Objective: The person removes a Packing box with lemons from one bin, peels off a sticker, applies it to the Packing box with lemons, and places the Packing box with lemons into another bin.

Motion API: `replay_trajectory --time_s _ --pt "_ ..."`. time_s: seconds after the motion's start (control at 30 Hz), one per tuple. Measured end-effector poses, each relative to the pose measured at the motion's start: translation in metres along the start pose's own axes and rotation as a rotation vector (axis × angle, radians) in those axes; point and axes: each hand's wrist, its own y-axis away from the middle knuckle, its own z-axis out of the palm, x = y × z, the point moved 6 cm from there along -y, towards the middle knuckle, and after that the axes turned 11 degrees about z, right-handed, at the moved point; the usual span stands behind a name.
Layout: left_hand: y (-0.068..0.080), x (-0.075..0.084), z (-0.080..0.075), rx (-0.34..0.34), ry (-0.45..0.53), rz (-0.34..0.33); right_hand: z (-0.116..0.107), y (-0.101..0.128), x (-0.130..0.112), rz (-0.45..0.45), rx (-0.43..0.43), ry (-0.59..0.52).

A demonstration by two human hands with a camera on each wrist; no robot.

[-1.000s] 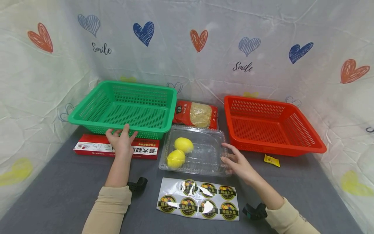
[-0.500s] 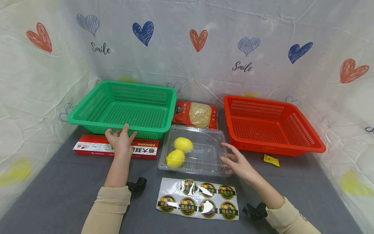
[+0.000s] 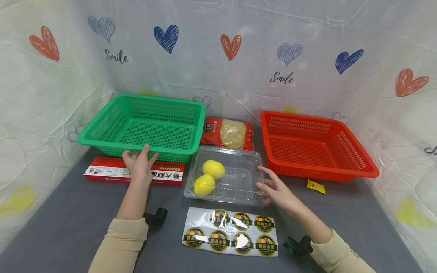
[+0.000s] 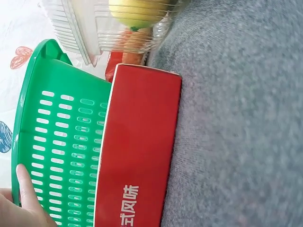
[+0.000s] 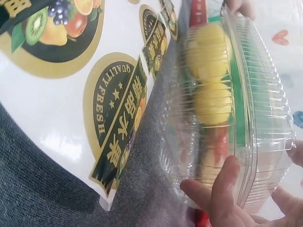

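A clear plastic clamshell container (image 3: pixel 239 185) holds two lemons (image 3: pixel 213 169) (image 3: pixel 204 185) in its left half, and its lid is down. My right hand (image 3: pixel 281 195) grips its right end; in the right wrist view, fingers (image 5: pixel 226 189) lie either side of the container's rim (image 5: pixel 246 156). My left hand (image 3: pixel 139 165) rests at the front rim of the green basket (image 3: pixel 160 132), fingers spread. In the left wrist view one finger (image 4: pixel 27 191) lies along the basket's outer wall. Below that hand lies a red box (image 3: pixel 109 168), partly covered.
A sheet of round fruit stickers (image 3: pixel 230 232) lies in front of the container. Behind it is a red food packet (image 3: pixel 227 132). To the right stand a red basket (image 3: pixel 310 148) and a small yellow sachet (image 3: pixel 316 186). A heart-printed sheet (image 3: pixel 218 76) hangs behind.
The left forearm and sleeve shift slightly left while the left hand stays at the basket rim. The right hand keeps its place, and the container and lemons stay put.
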Motion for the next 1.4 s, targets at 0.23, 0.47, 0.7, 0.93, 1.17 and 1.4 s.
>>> replay_trajectory --time_s 0.23,0.47,0.7,0.93,1.17,1.4 --pt "0.002 -0.003 -0.002 -0.019 -0.042 -0.014 0.001 0.001 0.0 -0.011 -0.032 0.016" --pt "0.008 -0.006 -0.004 -0.1 -0.113 -0.069 -0.001 0.006 0.0 -0.028 -0.036 -0.002" --pt "0.028 -0.011 0.002 -0.312 -0.199 -0.202 -0.008 0.018 -0.005 -0.092 0.02 0.08" --pt "0.055 -0.015 0.006 -0.552 -0.466 -0.214 -0.01 0.036 -0.007 -0.143 0.081 0.161" --pt "0.081 -0.019 0.004 -0.722 -0.63 -0.208 -0.008 0.053 -0.009 -0.202 0.14 0.242" --pt "0.097 -0.023 -0.001 -0.814 -0.718 -0.203 -0.007 0.06 -0.003 -0.234 0.201 0.282"
